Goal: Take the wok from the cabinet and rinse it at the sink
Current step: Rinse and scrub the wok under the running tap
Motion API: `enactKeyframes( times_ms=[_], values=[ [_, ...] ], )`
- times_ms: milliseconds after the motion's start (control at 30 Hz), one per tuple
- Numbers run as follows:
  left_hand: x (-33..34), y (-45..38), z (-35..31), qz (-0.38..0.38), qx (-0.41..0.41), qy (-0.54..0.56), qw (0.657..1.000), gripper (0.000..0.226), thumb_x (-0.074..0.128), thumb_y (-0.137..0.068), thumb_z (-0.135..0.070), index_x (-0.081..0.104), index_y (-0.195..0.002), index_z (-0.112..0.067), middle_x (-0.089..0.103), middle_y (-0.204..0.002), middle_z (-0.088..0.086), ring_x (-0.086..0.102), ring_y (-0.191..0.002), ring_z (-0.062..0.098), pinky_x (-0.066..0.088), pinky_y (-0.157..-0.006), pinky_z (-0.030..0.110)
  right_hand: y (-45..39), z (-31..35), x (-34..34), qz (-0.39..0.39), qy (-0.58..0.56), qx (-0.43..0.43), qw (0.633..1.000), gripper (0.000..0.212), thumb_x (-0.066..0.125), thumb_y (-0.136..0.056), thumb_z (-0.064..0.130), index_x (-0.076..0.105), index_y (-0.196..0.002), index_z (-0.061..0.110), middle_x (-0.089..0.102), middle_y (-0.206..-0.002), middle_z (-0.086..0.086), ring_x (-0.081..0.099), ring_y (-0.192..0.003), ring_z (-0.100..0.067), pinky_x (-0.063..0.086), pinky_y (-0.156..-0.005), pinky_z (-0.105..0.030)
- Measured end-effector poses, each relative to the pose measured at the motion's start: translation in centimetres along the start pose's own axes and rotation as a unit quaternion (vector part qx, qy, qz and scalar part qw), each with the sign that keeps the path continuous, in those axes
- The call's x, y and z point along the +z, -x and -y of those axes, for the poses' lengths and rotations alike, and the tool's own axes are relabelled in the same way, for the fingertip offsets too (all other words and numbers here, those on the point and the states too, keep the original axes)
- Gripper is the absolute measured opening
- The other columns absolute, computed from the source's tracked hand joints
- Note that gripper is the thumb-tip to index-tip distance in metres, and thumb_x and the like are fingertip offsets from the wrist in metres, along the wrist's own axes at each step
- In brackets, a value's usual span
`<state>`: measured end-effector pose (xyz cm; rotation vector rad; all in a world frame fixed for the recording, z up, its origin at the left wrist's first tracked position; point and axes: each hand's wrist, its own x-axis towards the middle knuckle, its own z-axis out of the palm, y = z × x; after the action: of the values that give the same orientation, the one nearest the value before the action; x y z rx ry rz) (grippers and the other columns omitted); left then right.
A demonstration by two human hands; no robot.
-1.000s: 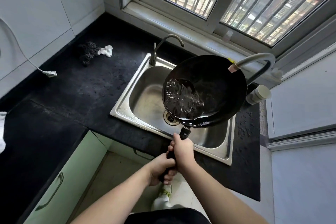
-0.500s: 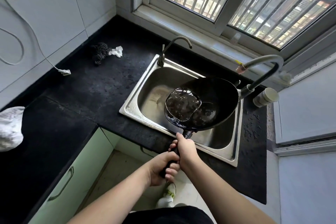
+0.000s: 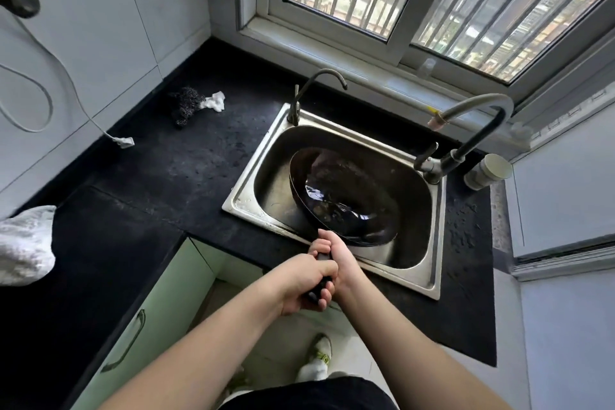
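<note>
- Gripping the wok (image 3: pixel 346 200) handle, I am clenching both my left hand (image 3: pixel 304 286) and right hand (image 3: pixel 339 255).
- I am tilting it inside the sink (image 3: pixel 436 243), wet.

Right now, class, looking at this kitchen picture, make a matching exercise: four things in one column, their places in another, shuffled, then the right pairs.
Things:
1. wok
2. steel scourer
3. white cloth
4. white cup

Places:
A. counter, far left edge
B. tilted inside the sink
C. counter, right of the large faucet
D. counter, near the wall corner

Pairs: 1-B, 2-D, 3-A, 4-C
</note>
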<state>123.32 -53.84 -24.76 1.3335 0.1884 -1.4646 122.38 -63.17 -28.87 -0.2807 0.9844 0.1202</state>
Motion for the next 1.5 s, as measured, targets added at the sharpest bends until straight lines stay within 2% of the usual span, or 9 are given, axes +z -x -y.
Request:
enactKeyframes(
  times_ms=[133, 300, 467, 633, 767, 1033, 1133, 1233, 1500],
  values=[
    [-1.4, -0.2, 3.0, -0.016, 0.055, -0.051, 0.997, 0.017, 0.042, -0.087, -0.002, 0.045, -0.072, -0.01, 0.044, -0.048, 0.002, 0.04, -0.034, 0.011, 0.036, -0.035, 0.018, -0.4, -2.1, -0.6, 0.013, -0.005, -0.009, 1.0, 0.047, 0.047, -0.097, 0.023, 0.038, -0.051, 0.02, 0.03, -0.036, 0.011, 0.031, -0.027, -0.003, 0.033, -0.033, -0.016],
    [-3.7, -0.9, 6.4, 0.04, 0.09, -0.029, 0.995, 0.008, 0.047, -0.076, -0.009, 0.041, -0.07, -0.009, 0.041, -0.049, 0.004, 0.037, -0.034, 0.012, 0.035, -0.035, 0.018, -0.6, -4.4, -1.0, -0.05, 0.12, -0.071, 0.989, 0.032, 0.047, -0.096, 0.017, 0.034, -0.067, 0.023, 0.028, -0.043, 0.009, 0.028, -0.031, -0.005, 0.033, -0.037, -0.018],
    [-3.9, -1.7, 6.9, 0.066, 0.086, -0.001, 0.994, 0.009, 0.048, -0.073, -0.011, 0.039, -0.073, -0.009, 0.038, -0.049, 0.003, 0.034, -0.034, 0.011, 0.032, -0.034, 0.018, -0.4, -4.3, -1.0, -0.092, 0.199, -0.134, 0.966, 0.03, 0.045, -0.096, 0.013, 0.033, -0.069, 0.02, 0.032, -0.044, 0.007, 0.031, -0.033, -0.007, 0.034, -0.041, -0.02],
    [-3.6, -1.9, 4.7, 0.087, 0.081, 0.013, 0.993, 0.01, 0.046, -0.08, -0.008, 0.039, -0.075, -0.012, 0.038, -0.05, 0.0, 0.032, -0.035, 0.008, 0.031, -0.033, 0.017, -0.8, -2.7, -0.1, -0.104, 0.152, -0.129, 0.974, 0.024, 0.047, -0.092, 0.012, 0.036, -0.072, 0.019, 0.036, -0.045, 0.007, 0.033, -0.033, -0.007, 0.033, -0.044, -0.021],
    [-3.6, -1.6, 4.5, 0.078, 0.069, -0.009, 0.995, 0.023, 0.037, -0.092, 0.001, 0.039, -0.073, -0.012, 0.038, -0.05, 0.0, 0.032, -0.035, 0.009, 0.031, -0.033, 0.017, -0.6, -2.7, -0.1, -0.093, 0.118, -0.104, 0.983, 0.024, 0.045, -0.092, 0.011, 0.038, -0.071, 0.02, 0.033, -0.043, 0.009, 0.031, -0.031, -0.006, 0.033, -0.04, -0.019],
    [-4.0, -0.9, 5.4, 0.051, 0.084, -0.016, 0.995, 0.021, 0.042, -0.089, 0.0, 0.041, -0.07, -0.009, 0.04, -0.05, 0.003, 0.035, -0.035, 0.011, 0.033, -0.035, 0.018, -1.3, -3.9, -0.5, -0.057, 0.108, -0.066, 0.99, 0.027, 0.044, -0.093, 0.015, 0.036, -0.069, 0.023, 0.029, -0.042, 0.01, 0.028, -0.031, -0.005, 0.033, -0.037, -0.018],
    [-4.1, -0.8, 5.2, 0.047, 0.096, -0.024, 0.994, 0.018, 0.044, -0.085, -0.001, 0.041, -0.069, -0.009, 0.041, -0.049, 0.003, 0.036, -0.035, 0.012, 0.034, -0.035, 0.018, -1.2, -3.9, -0.1, -0.054, 0.111, -0.073, 0.99, 0.026, 0.044, -0.093, 0.014, 0.038, -0.069, 0.023, 0.029, -0.043, 0.01, 0.028, -0.032, -0.005, 0.033, -0.037, -0.018],
    [-3.9, -0.8, 4.8, 0.036, 0.098, -0.034, 0.994, 0.026, 0.038, -0.09, 0.004, 0.04, -0.068, -0.009, 0.041, -0.049, 0.003, 0.036, -0.034, 0.011, 0.034, -0.034, 0.018, -1.4, -3.6, 0.1, -0.053, 0.116, -0.081, 0.989, 0.026, 0.044, -0.092, 0.014, 0.036, -0.069, 0.023, 0.029, -0.044, 0.01, 0.028, -0.032, -0.005, 0.033, -0.038, -0.018],
    [-3.3, -0.6, 4.0, 0.031, 0.108, -0.044, 0.993, 0.028, 0.038, -0.089, 0.005, 0.04, -0.066, -0.009, 0.041, -0.048, 0.003, 0.036, -0.033, 0.012, 0.034, -0.034, 0.018, -1.3, -2.8, 0.1, -0.038, 0.103, -0.083, 0.991, 0.024, 0.043, -0.092, 0.013, 0.038, -0.07, 0.022, 0.029, -0.044, 0.01, 0.028, -0.032, -0.005, 0.033, -0.038, -0.018]
  ],
)
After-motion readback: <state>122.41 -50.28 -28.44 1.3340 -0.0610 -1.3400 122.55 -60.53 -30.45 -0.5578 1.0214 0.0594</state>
